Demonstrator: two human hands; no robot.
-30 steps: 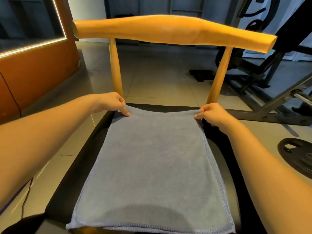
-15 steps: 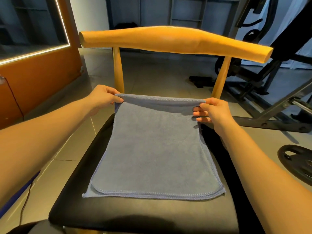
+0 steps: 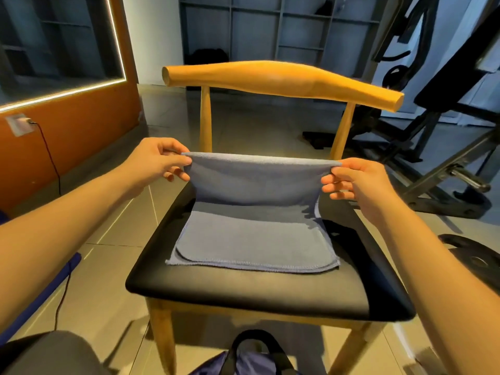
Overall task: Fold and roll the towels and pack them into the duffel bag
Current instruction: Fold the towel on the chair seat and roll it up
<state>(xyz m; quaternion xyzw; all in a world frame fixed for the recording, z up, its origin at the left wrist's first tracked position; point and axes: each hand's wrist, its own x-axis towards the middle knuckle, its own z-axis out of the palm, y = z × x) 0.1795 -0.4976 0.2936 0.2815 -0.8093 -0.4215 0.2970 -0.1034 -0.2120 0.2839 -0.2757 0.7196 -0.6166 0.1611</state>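
on the chair seat (image 3: 270, 290): blue-grey towel (image 3: 251, 239), folded double. near half lies flat on the black cushion, stitched hems toward the camera, lower layer sticking out a bit at the near left corner.
towel far half: lifted off the seat, standing up as a flap. top edge stretched level between both hands, below the backrest rail (image 3: 281, 79).
left hand (image 3: 157, 163): at the flap's top left corner. grip clamped on the corner, thumb and fingers pinching it.
right hand (image 3: 354, 180): at the top right corner. grip clamped on that corner, thumb against the edge, fingers curled below.
arms: both bare, reaching in from the near side.
duffel bag (image 3: 251, 364): dark blue, on the floor at the bottom edge of view, between the chair's front legs. black handle loop standing up. mostly cut off, can't tell if it's open.
chair: wood legs and curved wood rail, black padded seat.
right of chair: black weight plate (image 3: 476, 262) on the floor, gym bench frame (image 3: 433, 169) behind it.
left: orange wall (image 3: 81, 125), socket (image 3: 19, 124) with a black cable (image 3: 52, 163) running down.
back: grey shelving (image 3: 270, 28).
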